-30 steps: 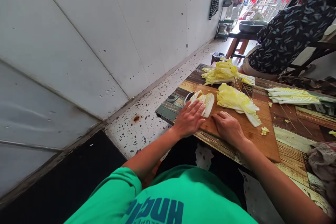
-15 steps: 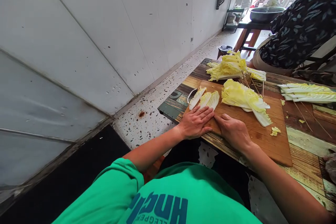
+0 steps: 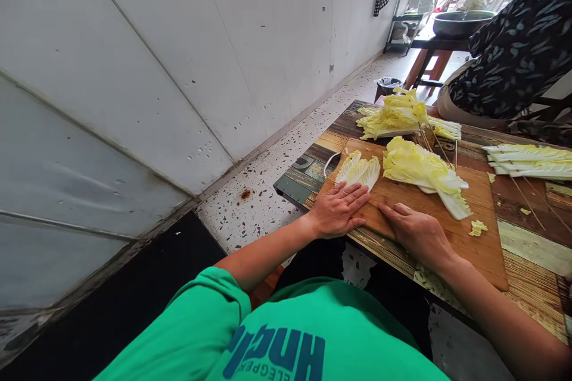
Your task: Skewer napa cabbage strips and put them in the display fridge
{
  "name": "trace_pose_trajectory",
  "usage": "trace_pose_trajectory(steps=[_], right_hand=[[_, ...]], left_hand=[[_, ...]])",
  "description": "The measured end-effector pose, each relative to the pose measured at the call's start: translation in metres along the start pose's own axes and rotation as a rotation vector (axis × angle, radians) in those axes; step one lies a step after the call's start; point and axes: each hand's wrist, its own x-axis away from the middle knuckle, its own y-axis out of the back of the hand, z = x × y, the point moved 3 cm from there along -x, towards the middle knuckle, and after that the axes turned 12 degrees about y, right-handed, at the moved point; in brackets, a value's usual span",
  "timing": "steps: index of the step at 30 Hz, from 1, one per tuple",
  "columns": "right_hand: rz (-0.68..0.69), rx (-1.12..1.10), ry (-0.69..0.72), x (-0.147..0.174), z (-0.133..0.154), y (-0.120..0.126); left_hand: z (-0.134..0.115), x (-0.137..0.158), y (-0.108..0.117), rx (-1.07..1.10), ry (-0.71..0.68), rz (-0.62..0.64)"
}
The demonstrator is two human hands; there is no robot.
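Observation:
My left hand (image 3: 339, 212) lies flat, fingers stretched out, on the stem ends of small napa cabbage leaves (image 3: 360, 171) at the left of the wooden cutting board (image 3: 402, 214). Just right of it, my right hand (image 3: 420, 232) is closed in a pinch at the board's near edge. It grips a thin wooden skewer, mostly hidden by the fingers and leaves. Beyond my right hand, a loose pile of larger cabbage leaves (image 3: 422, 169) rests on the board.
Skewered cabbage leaves (image 3: 395, 116) lie behind the board, and another skewered bundle (image 3: 531, 161) lies at the right. A cabbage scrap (image 3: 478, 228) sits on the board. A person in a dark patterned top (image 3: 518, 53) is across the table, near a large basin (image 3: 462, 24). A white wall (image 3: 268, 41) stands left.
The leaves under my left hand are now gathered closer together. My right hand has drawn slightly away to the right from my left hand. The view has shifted a little.

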Motion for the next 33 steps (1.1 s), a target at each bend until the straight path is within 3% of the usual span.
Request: trace_pose_trajectory(steps=[5, 8, 13, 16, 19, 21, 23, 26, 30, 33], right_hand=[[0.008, 0.013, -0.055, -0.005, 0.004, 0.007], [0.068, 0.072, -0.117, -0.014, 0.013, 0.018], [0.078, 0.126, -0.185, -0.035, 0.026, 0.028], [-0.035, 0.106, -0.202, -0.045, 0.023, 0.039], [-0.328, 0.119, -0.223, -0.041, 0.015, 0.071], [-0.525, 0.05, -0.204, -0.031, 0.015, 0.098], [-0.604, -0.082, -0.165, -0.019, 0.019, 0.119], [-0.531, -0.294, -0.15, -0.005, 0.03, 0.132], [-0.481, -0.433, -0.212, 0.011, 0.037, 0.131], [-0.432, -0.464, -0.231, 0.022, 0.037, 0.127]], left_hand=[[0.001, -0.002, 0.003, 0.06, -0.013, 0.019], [0.012, -0.001, 0.016, 0.148, 0.009, -0.061], [0.057, 0.02, 0.035, 0.231, 0.454, -0.46], [0.07, 0.036, 0.038, 0.261, 0.573, -0.52], [0.069, 0.046, 0.054, 0.395, 0.668, -0.527], [0.059, 0.047, 0.073, 0.511, 0.686, -0.512], [0.043, 0.044, 0.095, 0.623, 0.609, -0.476], [0.018, 0.034, 0.118, 0.859, 0.508, -0.347], [-0.007, 0.02, 0.112, 1.402, 0.575, 0.058], [-0.017, 0.011, 0.103, 1.62, 0.606, 0.108]])
